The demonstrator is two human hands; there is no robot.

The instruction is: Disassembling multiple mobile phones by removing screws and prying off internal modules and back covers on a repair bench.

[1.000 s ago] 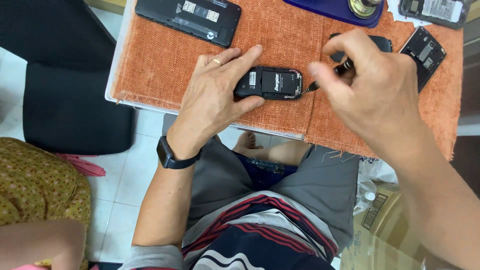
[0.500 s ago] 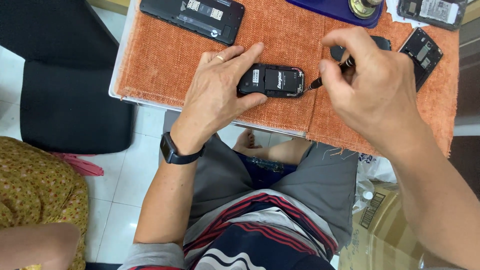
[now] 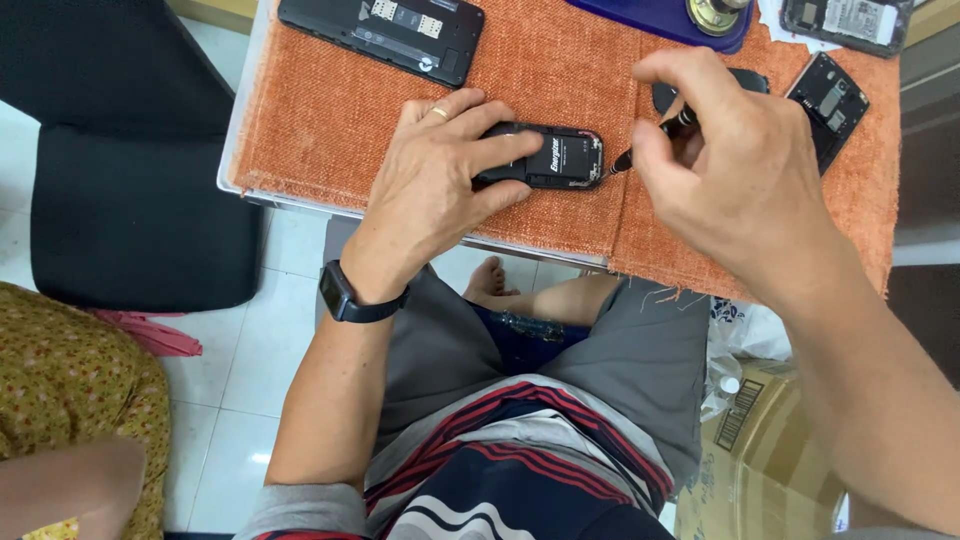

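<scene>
Pinching screwdriver, R hand; L hand fingers gripping phone, long axis left-right.

Small black back-open phone flat on orange cloth, thin dark screwdriver at its right end.

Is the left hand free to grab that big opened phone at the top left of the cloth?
Probably yes, once it lets go. The left hand is pressing down the small phone, but only bare orange cloth lies between it and the big phone.
</scene>
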